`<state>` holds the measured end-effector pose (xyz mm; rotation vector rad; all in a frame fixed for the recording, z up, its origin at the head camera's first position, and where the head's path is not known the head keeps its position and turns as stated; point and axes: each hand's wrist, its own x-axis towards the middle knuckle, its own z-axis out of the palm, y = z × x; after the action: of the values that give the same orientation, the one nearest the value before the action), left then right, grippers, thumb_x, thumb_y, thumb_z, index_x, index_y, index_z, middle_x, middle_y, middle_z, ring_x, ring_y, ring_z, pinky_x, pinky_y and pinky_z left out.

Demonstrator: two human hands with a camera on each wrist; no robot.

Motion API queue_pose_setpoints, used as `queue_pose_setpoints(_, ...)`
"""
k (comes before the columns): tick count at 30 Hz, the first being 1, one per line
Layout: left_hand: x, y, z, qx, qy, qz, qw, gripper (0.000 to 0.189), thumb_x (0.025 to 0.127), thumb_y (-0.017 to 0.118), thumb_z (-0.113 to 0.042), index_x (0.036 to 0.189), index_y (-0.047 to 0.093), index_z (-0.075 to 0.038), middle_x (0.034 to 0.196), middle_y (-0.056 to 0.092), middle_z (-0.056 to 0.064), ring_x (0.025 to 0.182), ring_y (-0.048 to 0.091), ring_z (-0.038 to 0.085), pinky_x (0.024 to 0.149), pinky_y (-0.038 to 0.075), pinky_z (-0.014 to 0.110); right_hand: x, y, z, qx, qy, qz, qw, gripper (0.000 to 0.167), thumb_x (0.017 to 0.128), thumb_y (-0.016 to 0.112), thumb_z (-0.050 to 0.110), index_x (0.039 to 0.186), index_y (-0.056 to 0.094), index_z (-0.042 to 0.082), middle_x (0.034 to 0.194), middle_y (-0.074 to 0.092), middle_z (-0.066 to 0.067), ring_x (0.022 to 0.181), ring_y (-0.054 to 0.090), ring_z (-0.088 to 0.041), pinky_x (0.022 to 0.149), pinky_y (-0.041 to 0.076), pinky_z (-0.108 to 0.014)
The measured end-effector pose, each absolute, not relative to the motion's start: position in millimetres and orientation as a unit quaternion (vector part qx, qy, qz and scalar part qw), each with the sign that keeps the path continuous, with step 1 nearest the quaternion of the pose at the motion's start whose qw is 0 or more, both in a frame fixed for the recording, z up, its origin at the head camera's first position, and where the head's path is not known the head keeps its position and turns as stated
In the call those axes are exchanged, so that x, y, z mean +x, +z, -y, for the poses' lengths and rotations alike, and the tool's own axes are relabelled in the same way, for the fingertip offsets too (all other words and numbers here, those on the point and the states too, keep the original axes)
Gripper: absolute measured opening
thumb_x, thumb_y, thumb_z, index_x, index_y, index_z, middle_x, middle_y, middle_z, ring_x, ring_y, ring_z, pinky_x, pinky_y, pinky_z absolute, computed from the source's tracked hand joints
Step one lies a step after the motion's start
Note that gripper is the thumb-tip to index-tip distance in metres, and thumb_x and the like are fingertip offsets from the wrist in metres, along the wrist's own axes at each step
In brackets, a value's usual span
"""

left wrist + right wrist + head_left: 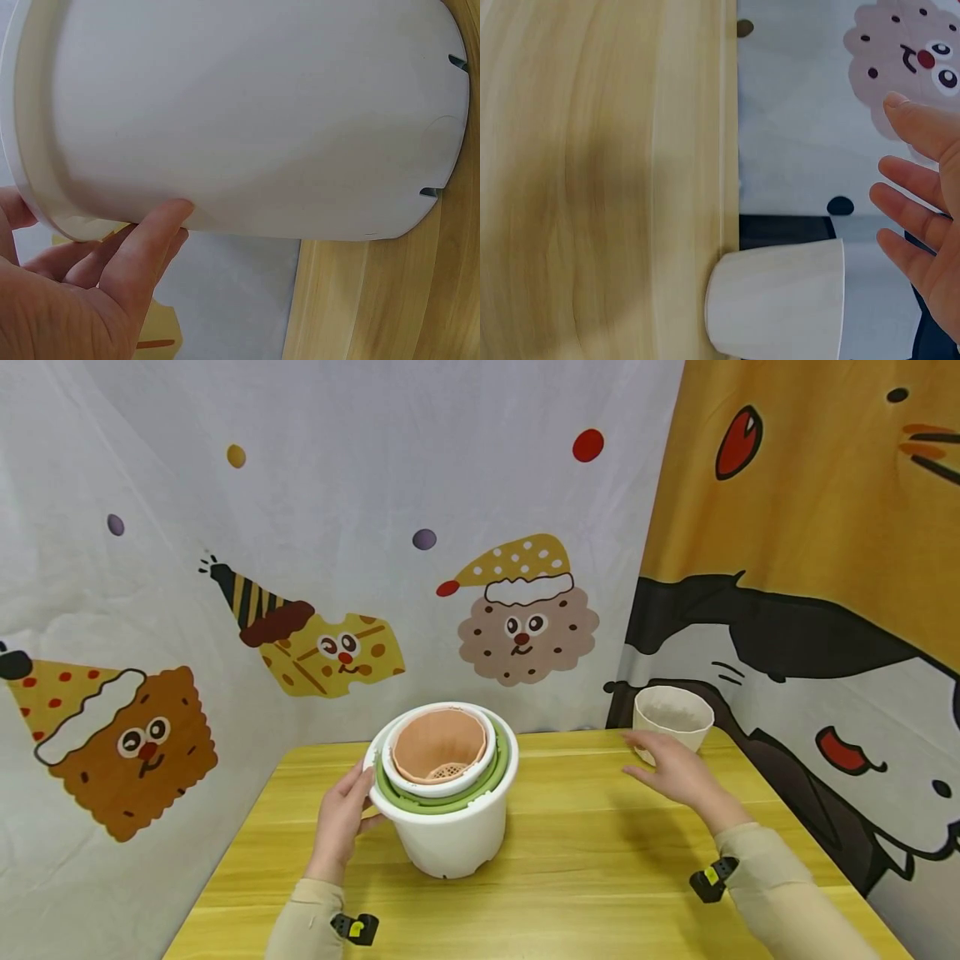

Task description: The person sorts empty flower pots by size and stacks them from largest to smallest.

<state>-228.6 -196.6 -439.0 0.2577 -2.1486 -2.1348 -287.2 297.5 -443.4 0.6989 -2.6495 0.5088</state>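
Note:
A large white plastic flowerpot (453, 843) stands upright on the table, with a green pot (442, 807), a smaller white pot (389, 760) and a peach pot (438, 739) nested inside it. My left hand (339, 818) grips the large pot's rim from the left side; in the left wrist view, fingers (154, 244) lie against the wall under the rim. At the back right stands a separate cream pot (678, 714). My right hand (678, 770) is just in front of it, fingers spread and holding nothing; the right wrist view shows a gap between hand and pot (780, 300).
The wooden table (570, 860) ends at the back against a white cloth (337, 468) printed with cartoon snacks. On the right hangs a cloth (795, 543) with cartoon animals, close behind the cream pot.

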Motion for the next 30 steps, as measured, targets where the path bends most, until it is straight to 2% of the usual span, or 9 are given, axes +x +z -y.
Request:
queue_pose_setpoints(12, -228.7, -438.8, 195.9, 0.088, -0.698, 0.709, 0.053, 0.051, 0.103, 0.053, -0.035, 0.149, 0.047, -0.013, 0.142, 0.051, 0.018, 0.087, 0.065, 0.005, 0.072, 0.061, 0.031, -295.8, -438.6, -320.7, 0.192, 0.182, 0.952, 0.156, 0.052, 0.089, 0.075, 0.018, 0.132, 0.056, -0.006, 0.123, 0.063, -0.025, 0.109, 0.059, -0.044, 0.092, 0.048, -0.060)
queue_pose_setpoints(23, -229.6, -439.5, 195.8, 0.090, -0.702, 0.705, 0.053, 0.052, 0.103, 0.053, -0.036, 0.149, 0.047, -0.013, 0.141, 0.051, 0.018, 0.087, 0.065, 0.005, 0.072, 0.061, 0.032, -300.9, -446.1, -338.1, 0.147, 0.171, 0.958, 0.175, 0.053, 0.089, 0.075, 0.016, 0.133, 0.054, -0.006, 0.121, 0.061, -0.029, 0.111, 0.054, -0.049, 0.094, 0.044, -0.064)
queue_pose_setpoints(30, -229.3, -439.3, 195.6, 0.089, -0.700, 0.707, 0.051, 0.052, 0.103, 0.053, -0.037, 0.149, 0.046, -0.013, 0.142, 0.051, 0.018, 0.088, 0.065, 0.005, 0.073, 0.061, 0.032, -308.7, -451.0, -347.8, 0.141, 0.156, 0.961, 0.180, 0.056, 0.088, 0.075, 0.014, 0.134, 0.053, -0.008, 0.127, 0.057, -0.030, 0.114, 0.051, -0.051, 0.096, 0.042, -0.064)
